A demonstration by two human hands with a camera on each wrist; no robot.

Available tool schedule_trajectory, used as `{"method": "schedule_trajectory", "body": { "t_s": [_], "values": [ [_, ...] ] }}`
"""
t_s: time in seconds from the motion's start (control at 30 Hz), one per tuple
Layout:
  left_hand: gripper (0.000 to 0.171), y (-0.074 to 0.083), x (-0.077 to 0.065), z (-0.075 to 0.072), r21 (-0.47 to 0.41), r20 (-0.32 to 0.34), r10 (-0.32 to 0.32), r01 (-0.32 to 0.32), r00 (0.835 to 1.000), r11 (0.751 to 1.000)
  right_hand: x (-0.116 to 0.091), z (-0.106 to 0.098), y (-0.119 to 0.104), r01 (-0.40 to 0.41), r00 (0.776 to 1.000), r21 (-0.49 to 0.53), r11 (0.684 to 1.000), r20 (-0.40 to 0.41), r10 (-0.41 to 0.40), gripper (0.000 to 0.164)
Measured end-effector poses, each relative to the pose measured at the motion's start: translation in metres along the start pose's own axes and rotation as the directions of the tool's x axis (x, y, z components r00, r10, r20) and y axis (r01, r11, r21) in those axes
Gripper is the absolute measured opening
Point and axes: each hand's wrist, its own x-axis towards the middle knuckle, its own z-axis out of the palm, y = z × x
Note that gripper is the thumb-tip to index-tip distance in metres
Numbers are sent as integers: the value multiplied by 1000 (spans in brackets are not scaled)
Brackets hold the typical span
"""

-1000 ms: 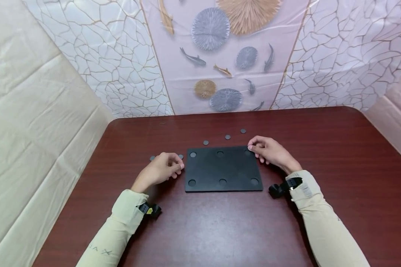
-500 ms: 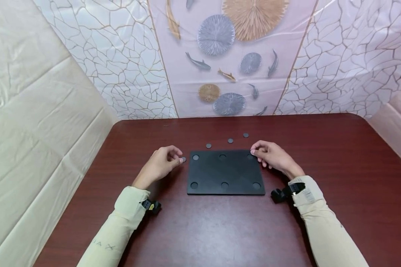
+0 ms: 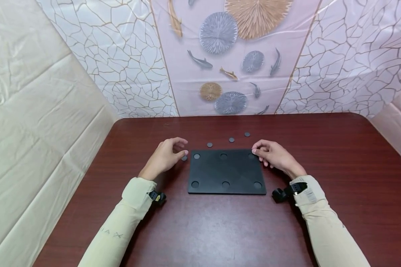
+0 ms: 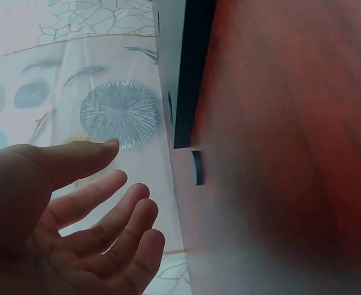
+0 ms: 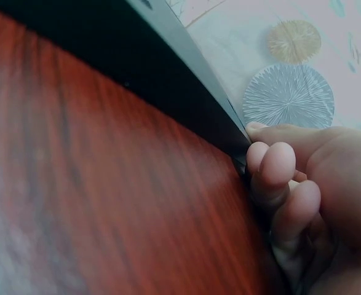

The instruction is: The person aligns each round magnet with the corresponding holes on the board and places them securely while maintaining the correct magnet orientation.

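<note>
In the head view a black rectangular board with round recesses lies mid-table. My left hand hovers beside its far left corner, fingers loosely spread and parted from the thumb. Just under the thumb lies a small dark disc; the left wrist view shows this disc apart from the hand. My right hand pinches the board's far right corner, the thumb on top and the fingers at the edge, as the right wrist view shows. The far left recess looks lighter, as if filled by a disc.
Behind the board, a slanting row of three dark discs lies on the table: a left one, a middle one and a right one. A patterned sheet hangs along the table's far edge. A cream cloth hangs at the left.
My left hand has moved away from me and slightly right, and its fingers have spread from the thumb. The right hand stays at the board's corner. The head view has shifted slightly.
</note>
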Motion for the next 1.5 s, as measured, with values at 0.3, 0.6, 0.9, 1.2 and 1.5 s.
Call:
{"method": "schedule_trajectory", "body": {
  "t_s": [0.3, 0.6, 0.9, 1.2, 1.5],
  "values": [
    [43, 13, 15, 6, 20, 7, 0, -1, 1000, 1000, -2, -1, 1, -1, 1000, -2, 1000, 2, 1, 24],
    [43, 14, 33, 14, 39, -11, 22, -22, 1000, 999, 0, 1, -2, 0, 1000, -1, 1000, 6, 0, 25],
    [42, 28, 54, 20, 69, 46, 24, -27, 999, 997, 1, 1, 0, -3, 1000, -11, 1000, -13, 3, 23],
    [27, 36, 73, 31, 94, 129, 21, -34, 991, 995, -2, -1, 2, -8, 1000, -15, 1000, -23, 7, 23],
    [24, 38, 83, 39, 204, 197, -16, -25, 980, 979, 1, 1, 2, -6, 1000, -2, 1000, -23, 6, 23]
  ]
}}
